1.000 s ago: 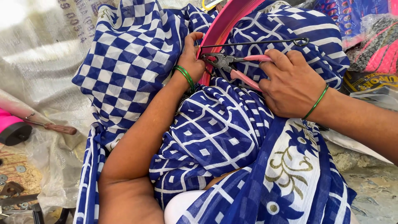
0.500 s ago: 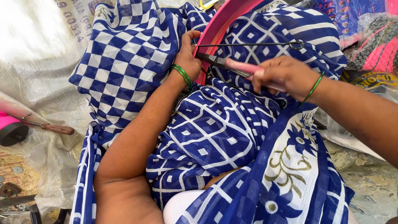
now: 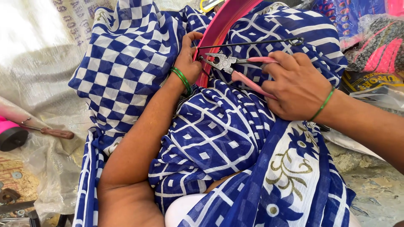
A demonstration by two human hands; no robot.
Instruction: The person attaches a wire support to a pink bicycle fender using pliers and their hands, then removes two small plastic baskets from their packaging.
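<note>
A curved pink strip (image 3: 219, 25) lies across my lap, over blue and white patterned cloth (image 3: 126, 54). My left hand (image 3: 187, 61), with green bangles at the wrist, grips the strip's edge. My right hand (image 3: 294, 84), also with a green bangle, holds pink-handled pliers (image 3: 235, 67). The metal jaws of the pliers point left and meet the strip close to my left fingers. A thin black wire rod (image 3: 252, 43) with a hooked end runs from the strip to the right, just above the pliers.
A tool with a wooden handle (image 3: 54, 133) and a pink and black roll (image 3: 10, 134) lie at the left on white woven sacking (image 3: 38, 63). Washers and metal parts (image 3: 12, 197) sit at the bottom left. Pink and dark bundles in plastic (image 3: 374, 42) are at the top right.
My right hand has shifted back right and turned, and the pliers' handles now stand spread apart with the jaws at the strip. My left hand has stayed on the strip.
</note>
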